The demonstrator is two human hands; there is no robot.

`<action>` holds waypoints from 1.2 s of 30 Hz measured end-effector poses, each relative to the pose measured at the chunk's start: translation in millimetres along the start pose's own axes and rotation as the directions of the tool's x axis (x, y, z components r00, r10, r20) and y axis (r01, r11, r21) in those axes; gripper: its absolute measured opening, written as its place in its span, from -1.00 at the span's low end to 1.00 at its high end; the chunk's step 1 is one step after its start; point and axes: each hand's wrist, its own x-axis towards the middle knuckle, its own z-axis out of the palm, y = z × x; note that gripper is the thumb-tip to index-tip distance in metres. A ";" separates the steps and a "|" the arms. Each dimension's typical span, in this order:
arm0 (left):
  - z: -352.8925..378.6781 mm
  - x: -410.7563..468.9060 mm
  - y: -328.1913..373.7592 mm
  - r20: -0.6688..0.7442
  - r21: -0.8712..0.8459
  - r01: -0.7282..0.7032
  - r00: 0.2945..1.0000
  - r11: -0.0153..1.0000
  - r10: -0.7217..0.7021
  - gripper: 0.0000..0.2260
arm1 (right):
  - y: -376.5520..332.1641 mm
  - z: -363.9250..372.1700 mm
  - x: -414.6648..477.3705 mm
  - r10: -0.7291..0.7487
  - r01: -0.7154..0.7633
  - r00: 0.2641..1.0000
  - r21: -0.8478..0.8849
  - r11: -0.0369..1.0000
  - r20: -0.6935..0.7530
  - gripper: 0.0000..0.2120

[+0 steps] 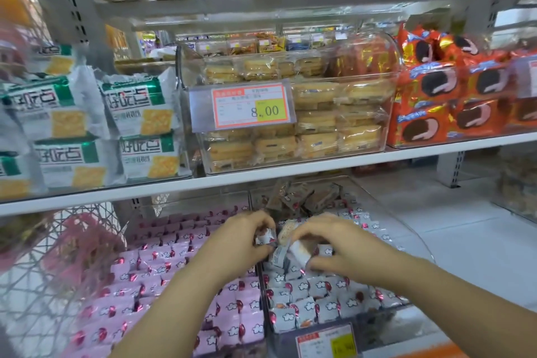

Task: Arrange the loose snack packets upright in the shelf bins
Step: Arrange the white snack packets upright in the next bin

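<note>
The clear bin [377,206] sits on the lower shelf, straight ahead and below me, just right of the pink packets [174,270]. Both hands meet over its middle.

- My left hand [244,238] has thumb and curled fingers pinched on one grey packet [266,237], which is tilted.
- My right hand [334,241] is curled round a small cluster of packets [293,254], long axes slanted. I cannot tell how many.

Upright rows [305,308] fill the near end. Loose brown packets [302,197] lie beyond both hands. The held packets likely need turning upright, then seating directly below.

Left hand [247,237], right hand [334,238] on packets [279,257]
</note>
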 end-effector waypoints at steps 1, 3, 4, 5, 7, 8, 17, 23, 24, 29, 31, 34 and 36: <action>0.1 -0.7 1.8 -0.006 0.011 0.003 1.000 1.000 -0.003 -0.78 | 1.9 -4.7 -2.1 0.047 -0.043 0.997 0.073 0.996 -0.060 -0.71; 0.4 -1.9 4.6 -0.021 0.044 0.005 1.000 0.999 -0.004 -0.80 | 8.8 -12.2 -5.9 0.151 -0.101 0.978 0.308 0.946 -0.145 -0.75; 0.7 -2.2 5.8 -0.031 0.061 0.007 0.999 0.998 -0.005 -0.78 | 13.2 -15.0 -7.7 0.197 -0.111 0.967 0.436 0.893 -0.159 -0.75; 0.9 -2.5 7.1 -0.043 0.074 0.009 0.999 0.997 -0.006 -0.77 | 18.5 -17.1 -9.8 0.245 -0.127 0.957 0.537 0.834 -0.154 -0.75; 1.4 -2.7 9.8 -0.070 0.089 0.020 0.997 0.996 -0.013 -0.78 | 26.8 -20.9 -14.6 0.323 -0.167 0.940 0.674 0.719 -0.113 -0.74; 1.7 -3.1 11.2 -0.094 0.095 0.030 0.995 0.995 -0.021 -0.80 | 29.7 -22.3 -16.7 0.342 -0.170 0.935 0.733 0.659 -0.091 -0.74; 1.3 -5.3 20.2 -0.286 0.196 -0.006 0.956 0.981 0.064 -0.81 | 37.4 -25.9 -29.1 0.366 -0.189 0.926 0.955 0.228 0.096 -0.63; 6.7 -4.2 27.6 -0.341 0.074 -0.193 0.917 0.978 0.207 -0.83 | 38.4 -25.4 -26.2 0.446 -0.252 0.892 0.896 0.367 0.068 -0.57; 7.6 -3.9 28.1 -0.338 0.051 -0.218 0.915 0.975 0.223 -0.83 | 38.6 -25.0 -24.9 0.471 -0.251 0.882 0.875 0.414 0.030 -0.61; 8.9 -4.4 32.5 -0.355 -0.055 -0.271 0.905 0.961 0.235 -0.84 | 34.2 -37.8 -26.6 0.473 -0.179 0.864 0.770 0.612 -0.175 -0.77; 9.7 -3.7 33.3 -0.366 -0.073 -0.282 0.900 0.957 0.237 -0.77 | 30.2 -44.2 -30.4 0.427 -0.166 0.883 0.719 0.674 -0.197 -0.78; 11.6 -3.8 35.7 -0.369 -0.102 -0.281 0.901 0.954 0.226 -0.81 | 24.8 -50.4 -35.1 0.356 -0.167 0.917 0.636 0.754 -0.182 -0.78; 11.2 -4.0 38.5 -0.342 -0.202 -0.239 0.926 0.950 0.161 -0.93 | 20.3 -55.6 -37.2 0.326 -0.148 0.928 0.620 0.770 -0.183 -0.75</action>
